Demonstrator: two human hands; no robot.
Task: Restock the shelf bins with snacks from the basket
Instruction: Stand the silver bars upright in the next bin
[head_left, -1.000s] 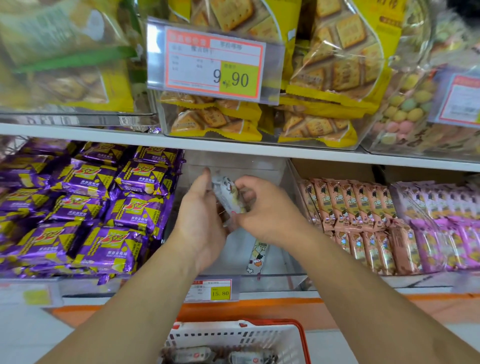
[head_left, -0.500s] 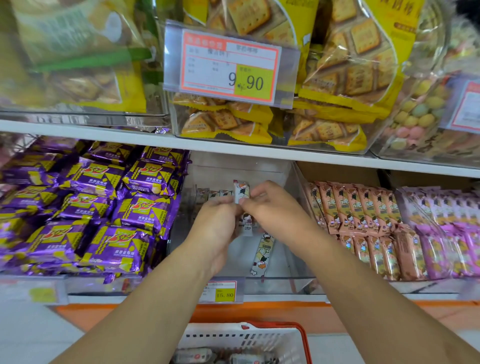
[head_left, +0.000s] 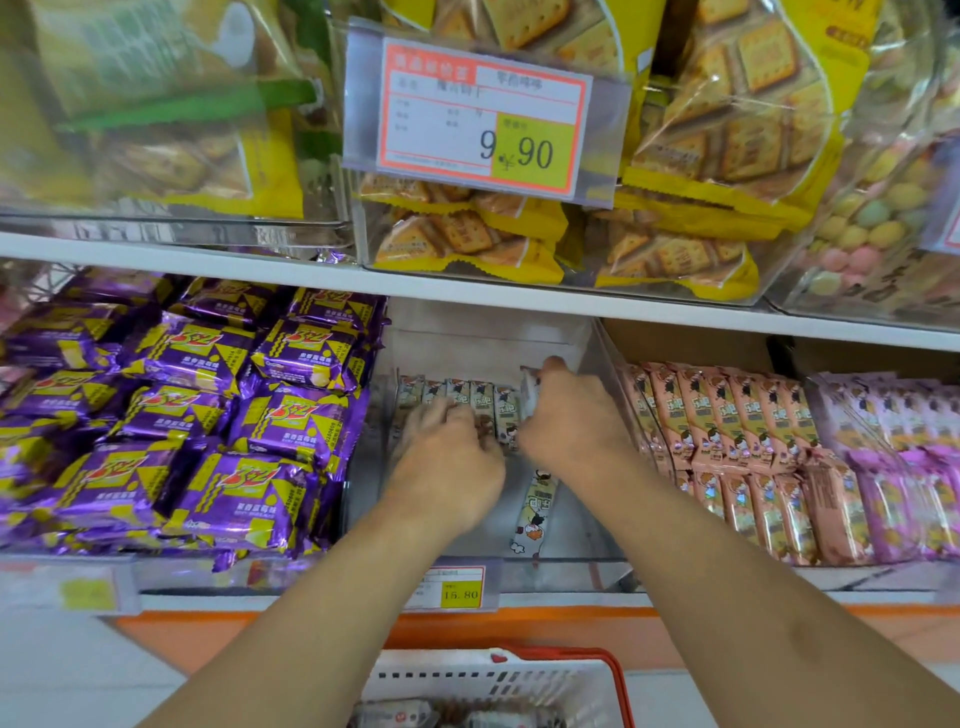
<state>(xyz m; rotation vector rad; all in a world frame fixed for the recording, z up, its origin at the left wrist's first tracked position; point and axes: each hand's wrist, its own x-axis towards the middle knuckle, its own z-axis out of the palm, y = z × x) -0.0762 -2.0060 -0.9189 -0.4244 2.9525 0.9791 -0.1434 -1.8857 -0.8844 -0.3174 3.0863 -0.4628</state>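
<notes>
Upright snack bar going in at the right end of the row in the clear bin.

The snack bar (head_left: 529, 396) stands on end, long axis vertical, pinched by the right hand (head_left: 571, 421), touching the row of bars (head_left: 457, 397) to its left. The left hand (head_left: 449, 467) rests on that row, its grip hidden. A loose bar (head_left: 535, 512) lies flat nearer the bin (head_left: 597, 540) front; purple packs (head_left: 208, 415) left, pink bars (head_left: 727, 431) right, basket (head_left: 613, 680) below.

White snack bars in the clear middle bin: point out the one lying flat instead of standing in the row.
The lone white bar on the bin floor near the front, below the right hand. The others stand upright in a row at the back.
</notes>
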